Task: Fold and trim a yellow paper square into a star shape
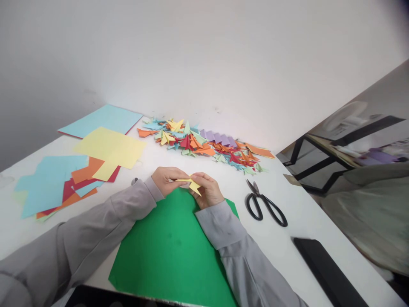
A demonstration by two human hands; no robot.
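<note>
The yellow folded paper (194, 186) sits between the 2 hands, over the green sheet's (169, 247) far edge, long axis roughly left-right; the left hand (168, 180) pinches its left end, the right hand (208, 188) its right side.

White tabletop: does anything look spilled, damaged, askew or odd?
Nothing looks spilled or damaged. Mildly untidy: the colored paper sheets at left overlap at mixed angles, and the black-handled scissors beside the green mat lie with blades slightly parted. The left hand and right hand hold a yellow folded paper, showing no obvious tear.
</note>
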